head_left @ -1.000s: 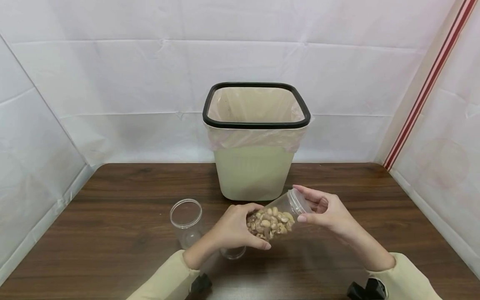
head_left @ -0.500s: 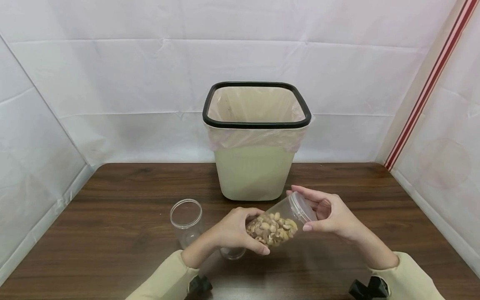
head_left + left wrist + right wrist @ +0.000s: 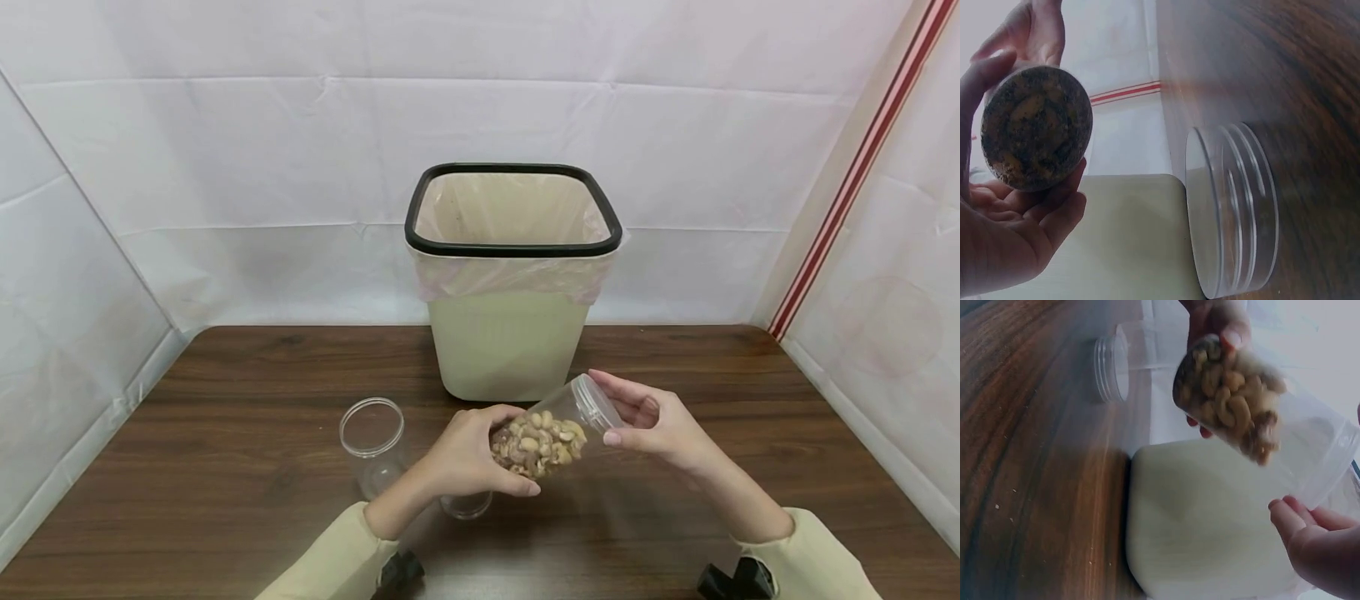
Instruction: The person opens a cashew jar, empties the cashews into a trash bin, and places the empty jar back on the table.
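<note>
A clear plastic jar [image 3: 538,437] holds mixed nuts, cashews among them, and is tilted above the table. My left hand [image 3: 474,454] grips its lower end, thumb on the near side. My right hand [image 3: 660,421] holds the raised end by its translucent lid [image 3: 595,402], with thumb and fingers on opposite sides. The nuts [image 3: 1232,400] lie toward the left-hand end in the right wrist view. The jar's round base [image 3: 1037,128] faces the left wrist camera. Near the left forearm, an open clear jar [image 3: 372,429] stands upright.
A pale green bin [image 3: 510,342] with a black rim and plastic liner stands behind the hands. Another clear round edge [image 3: 467,506] shows partly under my left wrist. White sheeting [image 3: 262,150] surrounds the dark wooden table [image 3: 225,467].
The lid end of the nut jar dipped slightly, then rose again, with both hands following. The nuts shifted inside. The open jar and the bin have stayed in place.
</note>
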`<state>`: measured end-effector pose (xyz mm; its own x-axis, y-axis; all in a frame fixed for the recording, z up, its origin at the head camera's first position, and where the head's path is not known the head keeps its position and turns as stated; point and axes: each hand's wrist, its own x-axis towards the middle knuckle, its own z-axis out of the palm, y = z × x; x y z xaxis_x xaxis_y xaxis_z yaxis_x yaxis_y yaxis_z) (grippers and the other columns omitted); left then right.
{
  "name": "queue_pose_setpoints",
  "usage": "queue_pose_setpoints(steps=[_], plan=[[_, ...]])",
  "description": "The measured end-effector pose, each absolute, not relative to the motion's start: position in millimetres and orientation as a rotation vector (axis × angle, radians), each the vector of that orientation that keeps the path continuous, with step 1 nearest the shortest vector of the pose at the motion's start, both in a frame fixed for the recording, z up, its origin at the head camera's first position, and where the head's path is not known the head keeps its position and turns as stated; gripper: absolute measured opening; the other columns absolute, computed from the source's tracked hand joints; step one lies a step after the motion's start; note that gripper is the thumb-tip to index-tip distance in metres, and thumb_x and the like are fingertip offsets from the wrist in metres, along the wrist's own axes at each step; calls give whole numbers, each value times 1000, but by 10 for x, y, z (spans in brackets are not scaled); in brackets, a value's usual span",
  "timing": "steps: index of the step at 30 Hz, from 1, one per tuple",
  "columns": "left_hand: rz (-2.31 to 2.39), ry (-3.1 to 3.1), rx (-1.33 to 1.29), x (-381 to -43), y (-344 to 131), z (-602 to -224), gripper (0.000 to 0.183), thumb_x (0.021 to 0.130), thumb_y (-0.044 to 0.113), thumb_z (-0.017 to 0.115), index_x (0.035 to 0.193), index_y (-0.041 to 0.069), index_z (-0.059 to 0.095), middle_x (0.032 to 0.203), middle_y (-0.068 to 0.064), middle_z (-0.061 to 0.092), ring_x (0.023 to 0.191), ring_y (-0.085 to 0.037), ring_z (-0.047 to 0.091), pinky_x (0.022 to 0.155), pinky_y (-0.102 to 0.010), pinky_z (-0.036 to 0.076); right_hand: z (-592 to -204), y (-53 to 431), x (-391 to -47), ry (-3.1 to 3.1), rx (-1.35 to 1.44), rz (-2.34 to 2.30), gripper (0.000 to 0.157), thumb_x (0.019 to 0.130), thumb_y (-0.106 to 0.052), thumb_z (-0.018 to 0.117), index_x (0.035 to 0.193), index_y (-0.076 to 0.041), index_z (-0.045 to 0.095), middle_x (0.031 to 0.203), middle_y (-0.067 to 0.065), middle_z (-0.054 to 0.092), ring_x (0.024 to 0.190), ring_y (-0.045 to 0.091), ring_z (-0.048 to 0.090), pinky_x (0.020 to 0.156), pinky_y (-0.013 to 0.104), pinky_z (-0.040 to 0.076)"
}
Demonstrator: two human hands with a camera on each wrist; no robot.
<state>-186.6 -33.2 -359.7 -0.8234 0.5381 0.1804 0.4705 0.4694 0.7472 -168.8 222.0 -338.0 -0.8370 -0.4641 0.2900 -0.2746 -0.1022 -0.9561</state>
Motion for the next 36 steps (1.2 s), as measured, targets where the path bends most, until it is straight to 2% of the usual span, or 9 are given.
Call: queue_pose_setpoints(steps=[3,7,9,12,17,27,36], plan=[[1284,2672,901,-1863,-324,-3605,75,53,37,85,118,11,58,100,0,64,89,-11,57,79,-28,46,-3394,2175,-1659,2114,-708,-2048,64,81,1,62,133,16,29,133,5,47,112,6,51,85,21,45],[1275,2711,889,-1857,-313,-3611,76,53,36,85,119,11,57,101,-2,64,89,-12,58,79,-28,46,-3406,2107,-1625,2208,-578,-2037,64,82,-2,62,135,13,30,138,27,34,110,4,51,84,20,45],[1273,2729,882,-1853,-308,-3612,75,53,36,85,119,12,57,101,-1,64,89,-12,58,79,-28,46,-3409,2074,-1613,2211,-540,-2061,64,82,-2,62,135,12,30,138,30,32,110,4,52,84,20,45],[1258,2759,883,-1845,-304,-3612,75,53,35,85,118,12,58,99,-1,65,87,-11,58,78,-27,46,-3411,2044,-1603,2195,-504,-2101,64,82,-2,63,135,11,30,137,29,33,109,5,53,84,20,45],[1259,2751,869,-1835,-306,-3614,75,52,36,85,118,13,58,98,0,65,86,-10,58,78,-27,46,-3412,2050,-1609,2134,-543,-2137,66,80,1,64,135,12,29,135,17,41,109,7,53,84,22,46],[1318,2622,893,-1843,-341,-3605,76,52,36,86,118,12,58,99,2,64,86,-9,57,78,-25,46,-3392,2122,-1651,2020,-797,-2158,68,75,7,66,132,16,31,128,-6,50,117,6,47,90,19,41],[1338,2459,947,-1851,-361,-3577,73,55,34,85,119,12,58,100,7,63,89,-6,56,81,-25,44,-3355,2182,-1673,1964,-1062,-2070,68,74,10,66,135,8,35,134,0,48,121,11,44,93,21,40]])
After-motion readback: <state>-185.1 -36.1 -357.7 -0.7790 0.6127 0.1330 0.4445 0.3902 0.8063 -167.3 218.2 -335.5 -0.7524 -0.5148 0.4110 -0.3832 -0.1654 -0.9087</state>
